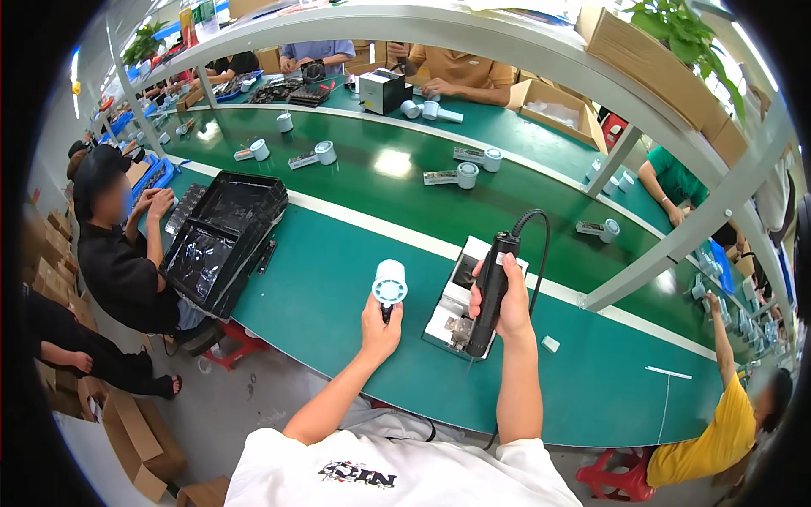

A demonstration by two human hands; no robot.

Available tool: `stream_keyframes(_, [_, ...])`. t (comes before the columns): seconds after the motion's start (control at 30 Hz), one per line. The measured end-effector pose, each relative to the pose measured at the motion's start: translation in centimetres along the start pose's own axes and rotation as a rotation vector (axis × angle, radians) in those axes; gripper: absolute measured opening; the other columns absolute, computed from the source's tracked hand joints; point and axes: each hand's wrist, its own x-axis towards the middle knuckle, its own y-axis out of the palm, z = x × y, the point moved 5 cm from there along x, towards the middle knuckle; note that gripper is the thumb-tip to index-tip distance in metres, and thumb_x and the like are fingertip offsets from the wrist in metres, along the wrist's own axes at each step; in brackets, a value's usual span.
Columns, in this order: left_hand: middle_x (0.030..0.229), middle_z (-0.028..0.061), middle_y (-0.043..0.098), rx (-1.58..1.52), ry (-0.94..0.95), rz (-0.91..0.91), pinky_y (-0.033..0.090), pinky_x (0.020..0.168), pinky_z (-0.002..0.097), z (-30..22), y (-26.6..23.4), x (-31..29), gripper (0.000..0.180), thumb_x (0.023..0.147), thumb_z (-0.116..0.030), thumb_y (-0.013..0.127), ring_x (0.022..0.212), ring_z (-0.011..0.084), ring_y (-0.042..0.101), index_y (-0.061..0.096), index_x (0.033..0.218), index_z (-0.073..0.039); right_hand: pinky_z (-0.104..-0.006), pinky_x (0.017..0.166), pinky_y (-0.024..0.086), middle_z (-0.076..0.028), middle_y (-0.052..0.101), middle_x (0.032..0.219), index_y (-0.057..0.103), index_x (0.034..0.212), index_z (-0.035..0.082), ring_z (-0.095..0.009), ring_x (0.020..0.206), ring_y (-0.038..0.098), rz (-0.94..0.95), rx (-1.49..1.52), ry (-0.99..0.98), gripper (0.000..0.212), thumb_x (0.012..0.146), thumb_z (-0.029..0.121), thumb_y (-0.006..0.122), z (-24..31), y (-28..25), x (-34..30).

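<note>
My left hand (pixel 380 332) is closed around the lower part of a white round-headed device (pixel 389 283), whose face has a pale blue ring of openings. A short dark piece sticks out below the head, between my fingers. In my right hand (pixel 510 302) is a black electric screwdriver (pixel 487 319), tilted with its bit pointing down and its cable looping from the top. Right behind and below the screwdriver stands a white and black box (pixel 441 319), probably a screw feeder, partly hidden by it. A small white piece (pixel 550 344) lies right of my wrist.
Beyond a pale strip runs a green conveyor (pixel 372 194) carrying several similar devices (pixel 324 153). A black plastic-lined tray (pixel 221 241) stands at the left beside a seated person (pixel 118 228). A slanted metal post (pixel 655 245) rises at the right, near a person in yellow (pixel 710 435).
</note>
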Motion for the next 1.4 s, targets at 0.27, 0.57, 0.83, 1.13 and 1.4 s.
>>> stream_keyframes(0.27, [0.073, 0.0055, 0.061, -0.130, -0.095, 0.028, 0.043, 0.056, 0.0296, 0.2, 0.0, 0.5, 0.020, 0.090, -0.012, 0.066, 0.062, 0.0101, 0.052, 0.054, 0.101, -0.001, -0.0328, 0.045, 0.046, -0.009, 0.054, 0.058, 0.053, 0.097, 0.004, -0.019, 0.045, 0.052, -0.006, 0.008, 0.006, 0.063, 0.098, 0.063, 0.035, -0.7, -0.2, 0.2])
stream_keyframes(0.57, [0.078, 0.0081, 0.064, -0.147, -0.111, 0.033, 0.046, 0.060, 0.0307, 0.1, -0.5, 0.6, 0.022, 0.088, -0.014, 0.068, 0.064, 0.0127, 0.057, 0.054, 0.100, -0.002, -0.0331, 0.044, 0.045, -0.009, 0.053, 0.057, 0.053, 0.095, 0.004, -0.018, 0.044, 0.051, -0.025, -0.015, -0.007, 0.062, 0.097, 0.064, 0.036, -0.4, 0.3, 0.1])
stream_keyframes(0.83, [0.081, 0.0114, 0.068, -0.095, -0.106, 0.133, 0.048, 0.062, 0.0314, 0.0, -0.4, 0.4, 0.027, 0.086, -0.014, 0.070, 0.069, 0.0151, 0.063, 0.057, 0.106, -0.001, -0.0327, 0.044, 0.045, -0.009, 0.053, 0.057, 0.052, 0.095, 0.004, -0.018, 0.044, 0.051, -0.030, 0.006, -0.010, 0.062, 0.097, 0.064, 0.035, -0.2, 0.6, 0.0])
stream_keyframes(1.13, [0.082, 0.0120, 0.068, -0.080, -0.108, 0.149, 0.048, 0.062, 0.0318, -0.1, -0.2, 0.6, 0.032, 0.089, -0.017, 0.069, 0.068, 0.0160, 0.063, 0.056, 0.114, -0.001, -0.0331, 0.045, 0.046, -0.009, 0.053, 0.058, 0.052, 0.095, 0.004, -0.019, 0.045, 0.052, -0.020, -0.065, -0.040, 0.063, 0.098, 0.064, 0.034, -0.6, 0.7, 0.1])
stream_keyframes(1.4, [0.076, 0.0112, 0.065, -0.052, -0.101, 0.172, 0.045, 0.057, 0.0321, -0.3, 0.0, 0.7, 0.033, 0.092, -0.019, 0.068, 0.062, 0.0161, 0.060, 0.055, 0.116, -0.001, -0.0285, 0.054, 0.053, -0.011, 0.062, 0.069, 0.056, 0.100, -0.003, -0.017, 0.057, 0.062, 0.166, -0.141, -0.137, 0.049, 0.101, 0.045, 0.049, -0.8, 4.2, -1.5])
